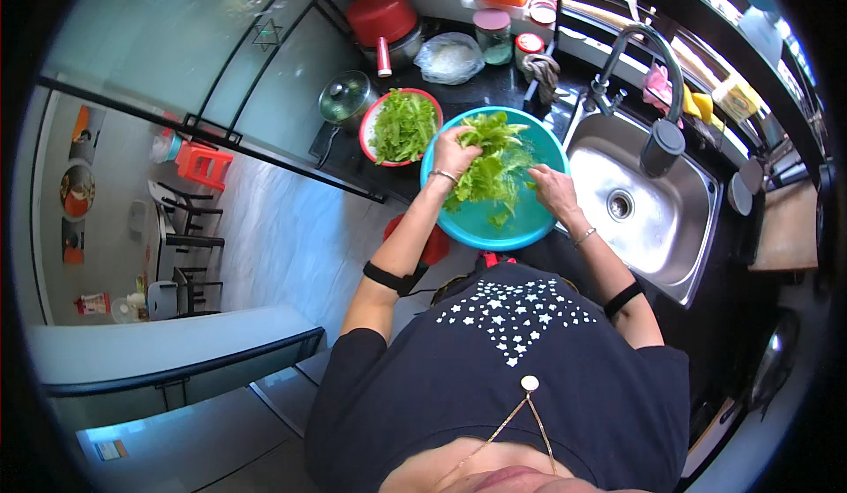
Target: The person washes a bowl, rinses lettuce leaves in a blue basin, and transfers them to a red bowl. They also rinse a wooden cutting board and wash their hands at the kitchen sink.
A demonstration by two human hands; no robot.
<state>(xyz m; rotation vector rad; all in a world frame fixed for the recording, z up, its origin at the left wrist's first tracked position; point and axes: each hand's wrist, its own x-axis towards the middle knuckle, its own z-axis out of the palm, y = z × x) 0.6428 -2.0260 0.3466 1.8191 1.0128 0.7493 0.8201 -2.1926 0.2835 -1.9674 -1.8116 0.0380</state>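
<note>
A wide turquoise plastic basin (pixel 542 223) of water stands on the counter in front of me. Leafy green lettuce (pixel 490 178) fills its left and middle part, with the upper leaves raised above the water. My left hand (pixel 458 153) grips the lettuce bunch from the left side, fingers closed around the leaves. Over the basin's right side, my right hand (pixel 556 190) has curled fingers, with a small bit of green leaf at the fingertips. Just left of the basin, a red-rimmed bowl (pixel 435 104) is heaped with more green leaves (pixel 405 125).
Right of the basin lies a stainless steel sink (pixel 652 241) under a dark curved faucet (pixel 673 76). Behind are a lidded pot (pixel 345 98), a red pan (pixel 382 16), a plastic bag (pixel 450 57) and a glass jar (pixel 493 39). A glass sliding door (pixel 159 49) stands at left.
</note>
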